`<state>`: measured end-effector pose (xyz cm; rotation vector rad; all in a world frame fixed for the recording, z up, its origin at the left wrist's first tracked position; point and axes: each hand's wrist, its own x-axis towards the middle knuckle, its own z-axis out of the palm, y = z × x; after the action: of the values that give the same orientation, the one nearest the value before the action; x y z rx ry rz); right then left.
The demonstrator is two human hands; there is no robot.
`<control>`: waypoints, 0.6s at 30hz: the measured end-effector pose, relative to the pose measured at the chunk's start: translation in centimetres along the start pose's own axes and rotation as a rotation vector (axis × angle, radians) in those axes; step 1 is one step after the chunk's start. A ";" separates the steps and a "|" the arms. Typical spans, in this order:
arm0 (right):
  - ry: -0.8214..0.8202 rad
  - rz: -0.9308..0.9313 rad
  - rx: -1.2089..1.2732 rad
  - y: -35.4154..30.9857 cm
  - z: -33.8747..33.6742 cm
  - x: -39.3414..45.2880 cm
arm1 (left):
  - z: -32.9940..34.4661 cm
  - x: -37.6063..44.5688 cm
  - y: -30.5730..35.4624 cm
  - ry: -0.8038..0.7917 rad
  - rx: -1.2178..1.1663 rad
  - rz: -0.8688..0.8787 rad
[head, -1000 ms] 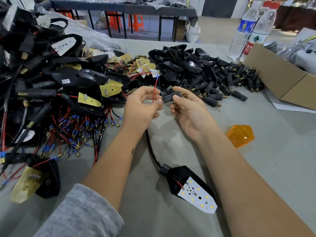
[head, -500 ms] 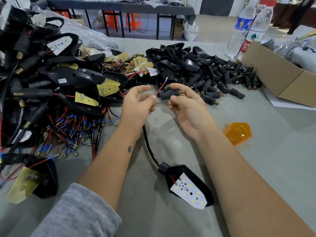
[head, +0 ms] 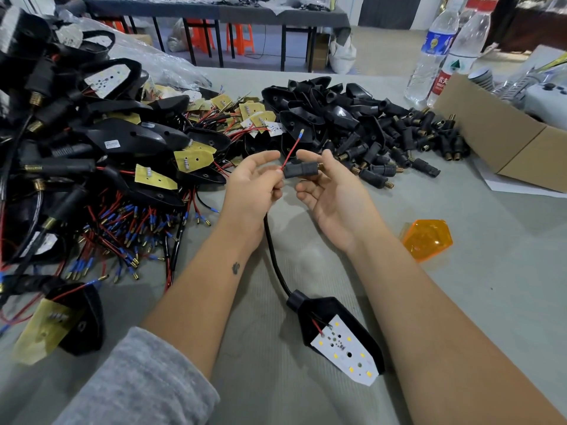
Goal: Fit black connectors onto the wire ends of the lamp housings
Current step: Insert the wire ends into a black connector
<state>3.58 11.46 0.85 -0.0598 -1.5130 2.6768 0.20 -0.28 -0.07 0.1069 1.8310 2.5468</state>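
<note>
Head view: hands (head: 254,182) on connector (head: 299,171)

Black connector (head: 302,170) with a brass-coloured tip, red wire (head: 291,154) ending in a blue and gold terminal. Near right: black lamp housing (head: 334,314), white board (head: 345,351) dotted with yellow squares. Right: translucent orange lens (head: 427,239). Grey table cover (head: 491,302). Left: yellow boards (head: 192,157), red wires with blue sleeves (head: 122,228). Far right: brown cardboard box (head: 503,133), clear bottles (head: 429,53) labelled blue, red and white. Grey sleeve (head: 135,388).
</note>
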 end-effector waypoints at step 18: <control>0.217 -0.074 0.012 -0.1 -1.3 0.5 | 0.2 -0.5 0.2 -0.039 0.069 -0.018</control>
<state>3.19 12.68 0.24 -0.2785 -1.4047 2.5266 0.76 -0.22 0.12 0.1380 1.8973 2.4518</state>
